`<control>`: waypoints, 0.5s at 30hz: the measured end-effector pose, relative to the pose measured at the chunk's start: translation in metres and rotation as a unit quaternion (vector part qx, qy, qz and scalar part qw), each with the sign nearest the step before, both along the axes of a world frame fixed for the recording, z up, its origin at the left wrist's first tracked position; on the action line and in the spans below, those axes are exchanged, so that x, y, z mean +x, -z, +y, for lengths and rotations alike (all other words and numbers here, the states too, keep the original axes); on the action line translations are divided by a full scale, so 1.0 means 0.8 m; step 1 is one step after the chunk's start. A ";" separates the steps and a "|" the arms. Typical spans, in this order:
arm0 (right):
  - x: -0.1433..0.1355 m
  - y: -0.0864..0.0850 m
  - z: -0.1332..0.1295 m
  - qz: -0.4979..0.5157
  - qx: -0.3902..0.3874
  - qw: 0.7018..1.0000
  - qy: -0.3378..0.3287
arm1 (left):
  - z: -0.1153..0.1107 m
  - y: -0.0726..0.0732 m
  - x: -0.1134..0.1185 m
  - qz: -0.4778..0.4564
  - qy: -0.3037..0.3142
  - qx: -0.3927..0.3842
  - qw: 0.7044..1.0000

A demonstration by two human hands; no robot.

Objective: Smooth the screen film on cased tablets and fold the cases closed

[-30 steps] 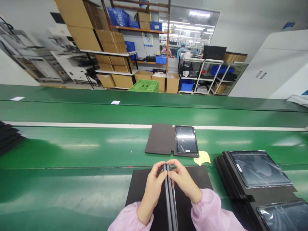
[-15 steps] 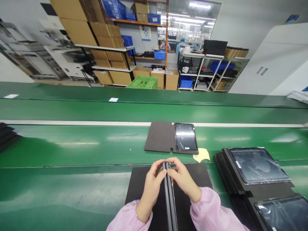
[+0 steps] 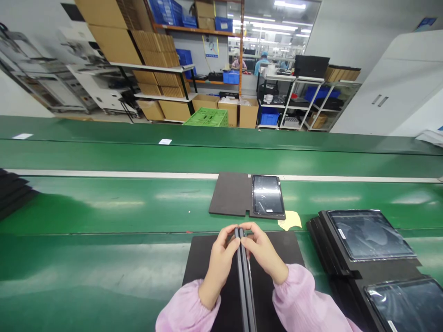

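Two thin dark grey tablets (image 3: 245,286) stand on edge side by side, so only their narrow sides show. My left hand (image 3: 221,256) grips their far end from the left, thumb and fingers closed on it. From the right, my right hand (image 3: 261,251) pinches the same end, its thumb close to the left one. Beneath lies a black foam mat (image 3: 200,263). Just beyond my hands, a screen panel in clear film (image 3: 267,196) rests on the right half of an opened dark foam folder (image 3: 230,194). The tablets' faces are turned out of sight.
At the right, stacked dark foam holders (image 3: 321,249) carry film-covered screens (image 3: 370,234). A torn yellow paper (image 3: 290,221) lies by the folder. More black foam sheets (image 3: 14,193) are piled at the left edge. The green work surface (image 3: 104,267) runs across, with shelves (image 3: 152,69) behind.
The view has shifted slightly. Both hands keep the same grip on the paired tablets, which stay upright on edge.
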State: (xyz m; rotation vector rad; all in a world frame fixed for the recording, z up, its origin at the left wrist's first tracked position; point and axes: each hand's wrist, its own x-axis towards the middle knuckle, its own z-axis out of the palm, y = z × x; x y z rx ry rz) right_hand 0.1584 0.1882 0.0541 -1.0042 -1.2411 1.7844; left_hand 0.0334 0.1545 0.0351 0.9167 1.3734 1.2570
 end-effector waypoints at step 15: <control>0.017 0.000 -0.003 0.027 0.007 0.997 -0.066 | -0.002 -0.012 -0.008 -0.025 0.053 0.030 0.998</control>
